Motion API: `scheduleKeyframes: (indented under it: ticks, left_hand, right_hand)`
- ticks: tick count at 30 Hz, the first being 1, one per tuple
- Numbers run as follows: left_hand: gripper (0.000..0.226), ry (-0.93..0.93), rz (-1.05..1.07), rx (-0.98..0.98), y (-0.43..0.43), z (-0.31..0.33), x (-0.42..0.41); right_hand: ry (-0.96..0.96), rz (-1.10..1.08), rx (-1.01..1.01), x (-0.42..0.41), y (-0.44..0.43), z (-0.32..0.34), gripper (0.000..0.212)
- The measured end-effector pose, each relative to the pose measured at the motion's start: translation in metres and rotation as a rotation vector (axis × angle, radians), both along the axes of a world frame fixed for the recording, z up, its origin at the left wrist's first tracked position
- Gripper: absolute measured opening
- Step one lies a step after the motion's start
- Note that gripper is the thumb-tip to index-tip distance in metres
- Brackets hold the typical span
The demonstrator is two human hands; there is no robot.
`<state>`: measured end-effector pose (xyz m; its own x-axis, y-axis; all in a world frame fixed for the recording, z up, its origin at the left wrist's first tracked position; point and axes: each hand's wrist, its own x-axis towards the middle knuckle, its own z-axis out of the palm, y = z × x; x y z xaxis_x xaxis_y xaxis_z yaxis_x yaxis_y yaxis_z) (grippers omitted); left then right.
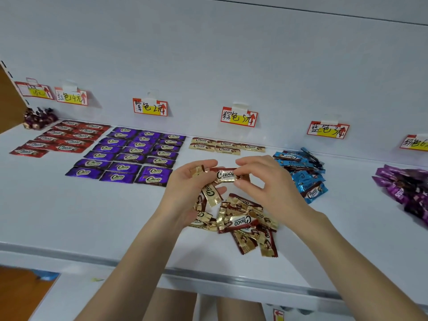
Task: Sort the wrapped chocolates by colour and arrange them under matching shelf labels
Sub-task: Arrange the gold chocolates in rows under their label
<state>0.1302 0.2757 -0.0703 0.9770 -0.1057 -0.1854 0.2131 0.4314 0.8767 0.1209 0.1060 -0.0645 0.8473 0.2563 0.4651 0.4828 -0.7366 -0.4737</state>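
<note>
My left grip (185,188) hid much of what it cupped: several gold chocolates (209,193) sat in its curled fingers, but I could not tell how many. My right grip (266,181) pinched the right end of one gold chocolate (225,176), whose left end tucked under the left thumb. It lay logo up, its long axis running straight from grip to grip. Just below both grips a loose gold pile (245,224) lay on the shelf (92,216); beyond them sat two short gold rows (225,145). Right of the right grip was a blue pile (301,174). The far-right label (415,142) was cut off.
</note>
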Motion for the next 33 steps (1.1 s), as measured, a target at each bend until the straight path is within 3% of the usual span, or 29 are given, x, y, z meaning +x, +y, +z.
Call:
scheduleKeyframes:
  ticks: [6,11,14,16,22,27,33]
  left_hand:
    - [0.014,0.056,-0.007,-0.022,-0.007,-0.002,0.008]
    - [0.011,0.224,0.058,-0.161,-0.014,-0.006,0.029]
    - [0.022,0.211,0.047,-0.178,-0.019,-0.007,0.043]
    - [0.029,0.180,0.050,-0.177,-0.021,-0.007,0.053]
    - [0.017,0.138,0.109,-0.123,-0.023,-0.017,0.069]
    - [0.017,0.140,0.151,-0.192,-0.017,-0.022,0.070]
    - [0.015,0.145,0.138,-0.207,-0.017,-0.024,0.069]
  right_hand:
    - [0.069,0.036,-0.077,0.013,-0.013,-0.005,0.019]
    - [0.189,-0.207,0.113,0.054,-0.042,-0.017,0.023]
    - [0.235,-0.294,0.146,0.085,-0.054,-0.018,0.022]
    - [0.258,-0.314,0.069,0.104,-0.057,-0.019,0.021]
    - [0.310,-0.378,-0.316,0.131,-0.060,-0.034,0.021]
    - [0.206,-0.328,-0.416,0.122,-0.058,-0.040,0.026]
    - [0.218,-0.283,-0.451,0.120,-0.054,-0.042,0.031]
